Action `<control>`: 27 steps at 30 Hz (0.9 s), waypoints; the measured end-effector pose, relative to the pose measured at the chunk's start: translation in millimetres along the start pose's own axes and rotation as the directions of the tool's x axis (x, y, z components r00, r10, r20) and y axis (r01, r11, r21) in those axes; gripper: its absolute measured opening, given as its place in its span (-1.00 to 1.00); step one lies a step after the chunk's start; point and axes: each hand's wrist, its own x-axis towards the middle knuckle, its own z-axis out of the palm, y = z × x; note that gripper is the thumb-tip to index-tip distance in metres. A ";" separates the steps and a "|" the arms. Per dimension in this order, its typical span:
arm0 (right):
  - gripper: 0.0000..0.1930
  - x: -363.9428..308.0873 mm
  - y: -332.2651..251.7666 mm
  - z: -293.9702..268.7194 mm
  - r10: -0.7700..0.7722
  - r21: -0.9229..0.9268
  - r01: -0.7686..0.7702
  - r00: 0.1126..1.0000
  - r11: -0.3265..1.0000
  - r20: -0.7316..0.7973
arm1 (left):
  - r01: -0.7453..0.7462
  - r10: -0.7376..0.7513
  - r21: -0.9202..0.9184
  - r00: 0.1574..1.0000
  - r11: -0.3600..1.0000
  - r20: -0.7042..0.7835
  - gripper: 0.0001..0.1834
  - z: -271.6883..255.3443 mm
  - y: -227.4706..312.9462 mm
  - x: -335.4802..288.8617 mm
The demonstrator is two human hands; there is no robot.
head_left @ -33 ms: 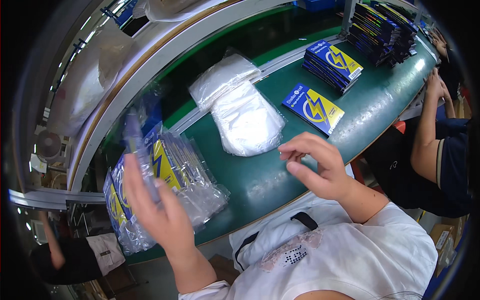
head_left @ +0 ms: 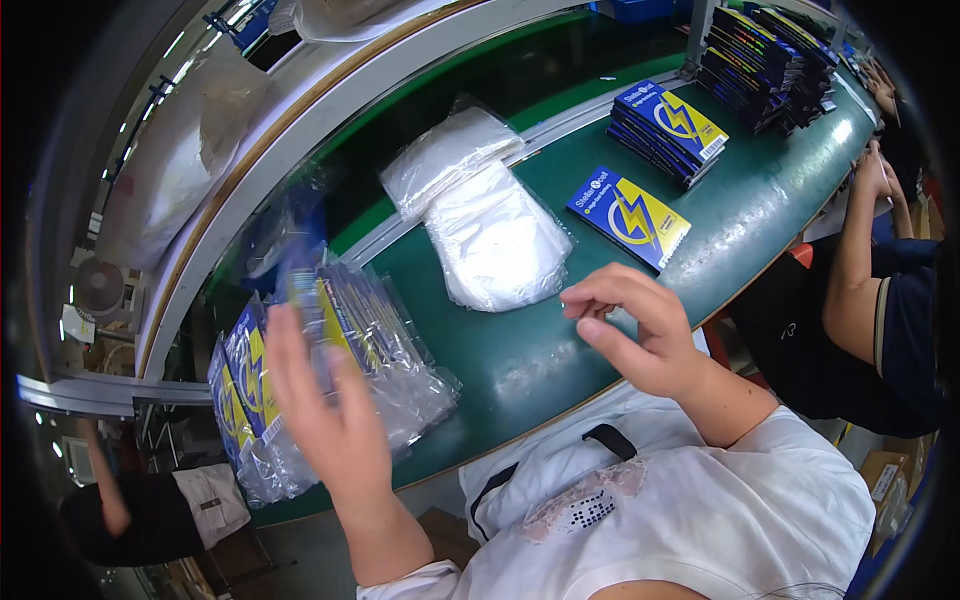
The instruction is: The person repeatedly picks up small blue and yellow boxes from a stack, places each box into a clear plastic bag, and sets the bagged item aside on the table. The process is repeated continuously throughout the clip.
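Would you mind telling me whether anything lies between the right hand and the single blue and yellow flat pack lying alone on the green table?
Nothing visible does. The right hand hovers just in front of the single blue and yellow flat pack, with only bare green table between them. The pile of clear plastic bags lies off to the left.

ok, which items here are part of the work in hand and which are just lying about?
In hand:
left hand, blurred, over bagged blue-and-yellow packs
right hand, empty
clear plastic bags
single blue-and-yellow flat box

Lying about:
stacked boxes
dark stacks
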 end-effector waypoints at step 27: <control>-0.34 21.9 79.5 -39.4 0.168 -0.836 -0.209 0.975 0.507 -0.142 | -0.375 0.391 -0.111 0.883 0.920 0.260 -0.70 127.7 15.7 -18.0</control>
